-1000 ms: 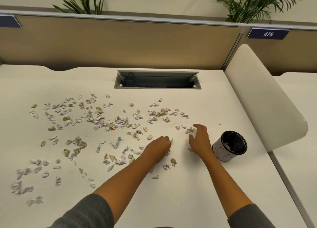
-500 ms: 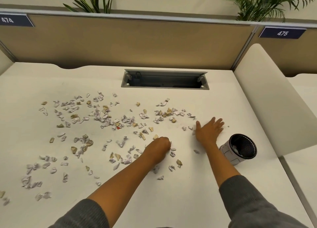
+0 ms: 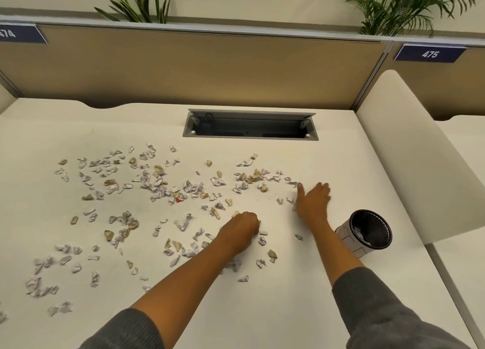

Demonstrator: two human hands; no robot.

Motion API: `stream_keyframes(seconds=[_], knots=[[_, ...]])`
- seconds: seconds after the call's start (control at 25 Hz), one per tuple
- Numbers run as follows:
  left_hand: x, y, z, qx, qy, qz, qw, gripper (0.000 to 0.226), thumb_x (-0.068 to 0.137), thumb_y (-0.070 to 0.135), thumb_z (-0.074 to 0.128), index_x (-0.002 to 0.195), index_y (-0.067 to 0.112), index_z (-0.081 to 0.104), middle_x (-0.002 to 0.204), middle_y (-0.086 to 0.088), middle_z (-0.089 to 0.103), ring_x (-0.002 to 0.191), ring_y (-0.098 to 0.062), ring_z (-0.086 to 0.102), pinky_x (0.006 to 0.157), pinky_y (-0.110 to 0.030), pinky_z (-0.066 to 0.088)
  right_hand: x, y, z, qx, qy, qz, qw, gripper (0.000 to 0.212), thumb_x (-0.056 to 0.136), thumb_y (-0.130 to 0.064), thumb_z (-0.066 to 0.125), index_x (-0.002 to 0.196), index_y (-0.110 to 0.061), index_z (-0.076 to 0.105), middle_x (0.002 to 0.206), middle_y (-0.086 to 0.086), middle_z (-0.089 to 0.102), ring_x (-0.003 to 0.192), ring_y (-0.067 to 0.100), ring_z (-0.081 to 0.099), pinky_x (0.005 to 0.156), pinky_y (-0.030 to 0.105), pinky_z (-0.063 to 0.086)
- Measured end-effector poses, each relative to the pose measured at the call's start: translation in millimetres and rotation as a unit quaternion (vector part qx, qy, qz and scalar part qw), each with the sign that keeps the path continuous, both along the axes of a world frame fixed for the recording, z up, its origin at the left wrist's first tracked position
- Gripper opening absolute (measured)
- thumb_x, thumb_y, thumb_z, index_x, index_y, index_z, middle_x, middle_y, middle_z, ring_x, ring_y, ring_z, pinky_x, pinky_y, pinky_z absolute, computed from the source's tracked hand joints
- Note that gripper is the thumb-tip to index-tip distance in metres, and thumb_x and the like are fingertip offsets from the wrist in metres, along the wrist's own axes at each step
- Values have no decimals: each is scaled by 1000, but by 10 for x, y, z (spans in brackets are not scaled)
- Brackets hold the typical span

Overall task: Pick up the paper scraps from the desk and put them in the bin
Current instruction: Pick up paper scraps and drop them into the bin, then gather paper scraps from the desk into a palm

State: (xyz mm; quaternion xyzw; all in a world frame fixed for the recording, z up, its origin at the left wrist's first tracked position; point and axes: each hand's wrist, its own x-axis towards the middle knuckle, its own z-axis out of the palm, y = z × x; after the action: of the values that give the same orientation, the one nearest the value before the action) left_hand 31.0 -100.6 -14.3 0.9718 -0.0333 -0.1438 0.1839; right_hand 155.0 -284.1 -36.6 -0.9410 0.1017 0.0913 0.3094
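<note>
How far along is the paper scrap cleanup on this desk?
Early. A few scraps already lie in the bin. The left hand is curled over scraps; the right hand lies flat on the desk. Most paper scraps remain scattered left of the hands.

The counter (image 3: 262, 309) has a smooth, matt cream top. The paper scraps (image 3: 157, 183) are crumpled, white and tan, dull and creased. The bin (image 3: 363, 234) has a black mesh lining inside and a pale smooth outer wall. The cable tray (image 3: 250, 124) set in the counter looks like grey brushed metal. The sleeves (image 3: 380, 309) are soft grey knit cloth. The partition (image 3: 196, 68) is matt tan fabric.
</note>
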Motion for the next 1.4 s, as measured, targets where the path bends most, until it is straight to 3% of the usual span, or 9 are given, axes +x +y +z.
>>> stream_keyframes(seconds=[0.16, 0.32, 0.44, 0.6, 0.76, 0.92, 1.08, 1.24, 1.4], knots=[[-35, -17, -5, 14, -12, -6, 1000, 13, 93, 3, 52, 98, 2, 63, 99, -14, 64, 89, -31, 63, 68, -36, 49, -344, 281, -114, 21, -37, 106, 993, 72, 105, -42, 33, 155, 2, 7, 165, 17, 1, 153, 28, -3, 122, 35, -5], [-49, 6, -24, 5, -21, -16, 1000, 14, 93, 5, 53, 98, 3, 66, 99, -12, 64, 90, -31, 64, 73, -39, 54, -538, 416, -171, 41, -62, 191, 979, 63, 105, -36, 38, 156, -7, 16, 166, 7, 5, 153, 23, -1, 122, 31, -3], [-34, 38, -10, -48, -30, 14, 998, 17, 91, 7, 59, 100, 7, 74, 103, -8, 69, 94, -25, 65, 78, -33, 54, -619, 432, -199, -29, -83, 263, 961, 52, 106, -28, 38, 153, -11, 27, 164, 8, 14, 153, 24, 7, 123, 34, 9], [-2, 90, 35, -103, -14, 94, 990, 18, 87, 4, 64, 98, 10, 77, 104, -6, 73, 95, -19, 67, 83, -26, 54, -812, 276, -174, -87, -95, 309, 942, 47, 105, -14, 38, 152, -18, 35, 162, 5, 25, 150, 22, 21, 113, 33, 32], [-12, 101, 81, -145, -13, 149, 978, 23, 84, -2, 60, 92, 9, 79, 99, -7, 75, 87, -14, 67, 72, -15, 47, -999, 60, -133, -118, -158, 321, 926, 35, 97, -8, 50, 130, -15, 60, 130, 5, 59, 117, 24, 58, 90, 33, 51], [-28, 13, 145, -187, -18, 184, 965, 24, 83, -1, 59, 88, 9, 79, 95, -6, 76, 74, -9, 63, 57, -5, 41, -1045, -15, -63, -101, -147, 288, 941, 25, 96, -6, 49, 109, -14, 68, 111, 1, 64, 102, 20, 60, 82, 28, 48], [-16, -164, 232, -231, -16, 197, 953, 18, 83, 1, 64, 89, 9, 80, 95, -7, 76, 78, -11, 67, 60, -7, 44, -1096, -188, 251, 48, -128, 154, 978, 18, 92, -7, 59, 99, -12, 75, 100, 0, 72, 92, 15, 66, 81, 22, 50], [15, -463, 373, -287, -8, 198, 937, 16, 82, 2, 68, 90, 8, 80, 94, -7, 76, 80, -14, 70, 65, -14, 50, -1070, -684, 703, 151, -216, -1, 965, 11, 88, -7, 68, 90, -15, 76, 85, -2, 72, 81, 11, 66, 72, 9, 46], [88, -898, 596, -365, 13, 175, 914, 15, 80, 0, 67, 89, 5, 79, 81, -4, 74, 75, -16, 71, 57, -14, 53, -1069, -1159, 883, 132, -209, -73, 966, 13, 92, -12, 64, 97, -17, 75, 90, -2, 72, 87, 15, 66, 80, 23, 52]])
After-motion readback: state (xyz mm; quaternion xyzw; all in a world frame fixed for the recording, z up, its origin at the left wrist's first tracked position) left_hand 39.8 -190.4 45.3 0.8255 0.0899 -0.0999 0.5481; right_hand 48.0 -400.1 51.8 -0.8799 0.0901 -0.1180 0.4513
